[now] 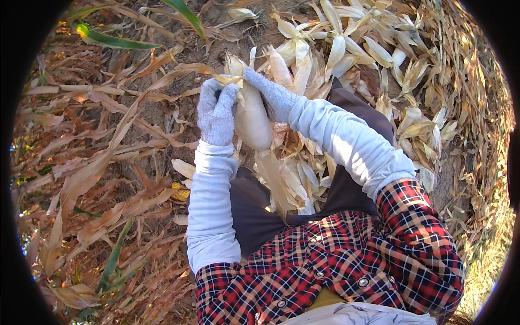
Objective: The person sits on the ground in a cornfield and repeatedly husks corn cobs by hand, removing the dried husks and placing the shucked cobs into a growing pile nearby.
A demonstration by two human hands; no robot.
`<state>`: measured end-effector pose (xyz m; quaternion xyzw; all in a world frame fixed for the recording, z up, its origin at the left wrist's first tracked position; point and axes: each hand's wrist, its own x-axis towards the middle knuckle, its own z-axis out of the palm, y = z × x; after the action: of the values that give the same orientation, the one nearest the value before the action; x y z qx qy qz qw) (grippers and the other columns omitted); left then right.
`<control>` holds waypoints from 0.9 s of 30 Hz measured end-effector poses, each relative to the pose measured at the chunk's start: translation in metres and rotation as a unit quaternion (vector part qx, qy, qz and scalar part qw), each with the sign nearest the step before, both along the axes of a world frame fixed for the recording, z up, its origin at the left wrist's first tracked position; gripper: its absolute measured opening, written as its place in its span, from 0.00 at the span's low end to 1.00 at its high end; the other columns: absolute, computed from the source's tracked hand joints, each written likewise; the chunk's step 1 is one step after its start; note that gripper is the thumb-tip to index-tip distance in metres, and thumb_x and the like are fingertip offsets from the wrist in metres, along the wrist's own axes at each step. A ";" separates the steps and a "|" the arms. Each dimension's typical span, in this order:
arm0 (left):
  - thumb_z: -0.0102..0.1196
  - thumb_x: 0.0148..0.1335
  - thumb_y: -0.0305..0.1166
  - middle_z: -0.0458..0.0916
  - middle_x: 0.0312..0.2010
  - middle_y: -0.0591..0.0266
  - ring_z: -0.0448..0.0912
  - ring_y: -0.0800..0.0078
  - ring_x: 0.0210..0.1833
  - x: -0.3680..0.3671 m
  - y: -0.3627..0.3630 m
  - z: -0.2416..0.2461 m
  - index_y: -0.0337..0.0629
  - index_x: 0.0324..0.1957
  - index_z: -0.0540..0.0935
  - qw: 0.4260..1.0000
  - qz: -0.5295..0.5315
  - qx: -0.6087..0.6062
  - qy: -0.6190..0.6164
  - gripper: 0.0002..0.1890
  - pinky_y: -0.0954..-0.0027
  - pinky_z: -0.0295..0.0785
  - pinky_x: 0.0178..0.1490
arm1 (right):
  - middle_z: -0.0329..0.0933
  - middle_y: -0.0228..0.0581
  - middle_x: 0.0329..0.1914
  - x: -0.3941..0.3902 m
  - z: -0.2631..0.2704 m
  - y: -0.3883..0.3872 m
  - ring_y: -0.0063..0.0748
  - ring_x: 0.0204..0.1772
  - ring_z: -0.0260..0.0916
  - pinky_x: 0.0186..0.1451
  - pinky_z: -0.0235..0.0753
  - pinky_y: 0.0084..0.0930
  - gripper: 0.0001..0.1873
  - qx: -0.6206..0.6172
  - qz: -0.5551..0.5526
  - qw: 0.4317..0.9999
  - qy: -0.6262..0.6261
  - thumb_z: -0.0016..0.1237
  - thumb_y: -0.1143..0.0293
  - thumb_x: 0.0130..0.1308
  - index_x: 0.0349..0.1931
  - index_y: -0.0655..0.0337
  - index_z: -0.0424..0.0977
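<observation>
An ear of corn in its pale dry husk (254, 118) is held up before me, its tip away from me and a long dry leaf hanging from its near end. My left hand (217, 109), in a light grey knit glove, pinches husk strips near the tip. On the other side, my right hand (276, 95), gloved alike, grips the ear with its thumb by the tip. Part of the right hand's fingers is hidden behind the ear. Dark silk shows between the ear and the right palm.
Loose pale husks (337, 48) lie heaped ahead and to the right, with more between my knees. Dry corn stalks and leaves (101, 154) crowd the left side. A yellow corn cob (180, 192) lies by my left forearm. Bare soil (260, 30) shows ahead.
</observation>
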<state>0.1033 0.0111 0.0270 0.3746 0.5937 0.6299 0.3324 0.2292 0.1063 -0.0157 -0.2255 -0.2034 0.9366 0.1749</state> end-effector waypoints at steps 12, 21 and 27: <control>0.57 0.68 0.31 0.77 0.30 0.70 0.75 0.79 0.28 0.029 -0.032 0.016 0.42 0.47 0.79 0.895 -0.370 -0.244 -0.056 0.08 0.74 0.72 0.34 | 0.84 0.39 0.43 0.014 -0.007 0.046 0.33 0.40 0.83 0.45 0.85 0.33 0.23 0.162 -0.210 0.954 -0.143 0.57 0.46 0.69 0.52 0.56 0.79; 0.61 0.67 0.40 0.85 0.31 0.57 0.86 0.69 0.30 0.039 -0.055 0.003 0.43 0.48 0.85 0.721 -0.578 -0.324 0.203 0.14 0.62 0.78 0.33 | 0.84 0.46 0.35 0.035 0.014 0.076 0.41 0.30 0.82 0.33 0.87 0.41 0.23 0.155 -0.279 0.942 -0.101 0.51 0.46 0.72 0.47 0.59 0.79; 0.65 0.68 0.36 0.84 0.31 0.63 0.78 0.81 0.25 -0.005 -0.022 0.007 0.38 0.51 0.84 0.985 -0.064 -0.162 -0.014 0.15 0.76 0.72 0.27 | 0.83 0.47 0.55 0.013 -0.001 0.031 0.38 0.59 0.78 0.67 0.72 0.34 0.28 0.388 -0.125 0.896 -0.176 0.44 0.49 0.79 0.61 0.66 0.77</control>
<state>0.0979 -0.0111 0.0336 0.3440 0.6580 0.5078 0.4368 0.2419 0.1370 -0.0168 -0.3249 -0.5478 0.6987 0.3257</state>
